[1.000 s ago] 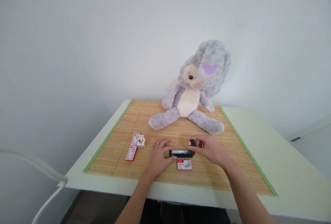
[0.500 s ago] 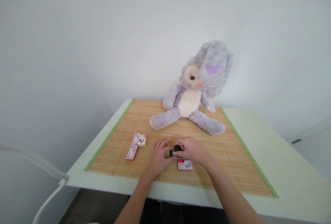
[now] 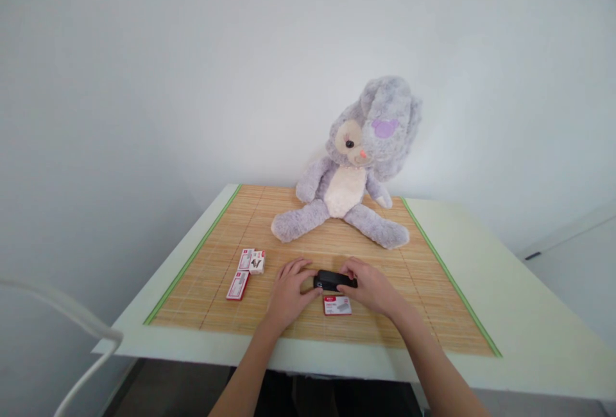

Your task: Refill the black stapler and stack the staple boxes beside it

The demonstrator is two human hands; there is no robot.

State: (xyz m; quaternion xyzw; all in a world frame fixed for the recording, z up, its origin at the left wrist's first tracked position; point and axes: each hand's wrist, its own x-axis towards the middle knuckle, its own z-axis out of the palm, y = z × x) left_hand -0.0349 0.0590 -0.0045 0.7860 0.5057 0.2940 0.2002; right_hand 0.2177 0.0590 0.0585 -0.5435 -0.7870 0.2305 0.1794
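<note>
Both hands down on the bamboo mat (image 3: 423,289), near the middle of its front edge. Left hand (image 3: 287,289) resting flat beside the left end of the black stapler (image 3: 332,279), fingers spread, thumb touching that end. Right hand (image 3: 370,287) lying over the right end of the stapler, fingers curled lightly on top; cannot tell how tight the hold is. Stapler lying flat and closed on the mat, between the two hands. One small red and white box (image 3: 337,305) just in front of the stapler, close to the front edge. Three more small boxes toward the left front corner: one flat red and white box (image 3: 238,285), one more behind it (image 3: 246,258), and one little box (image 3: 257,262) touching that one. Four boxes in all, one stapler. One grey plush bunny (image 3: 353,173) sitting at the back edge of the mat, legs spread forward. Lots of bare mat on the right side, and bare table (image 3: 520,314) past the green right edge. Open mat also between the bunny's feet and the hands. White cable (image 3: 62,311) off the left front corner of the table.
</note>
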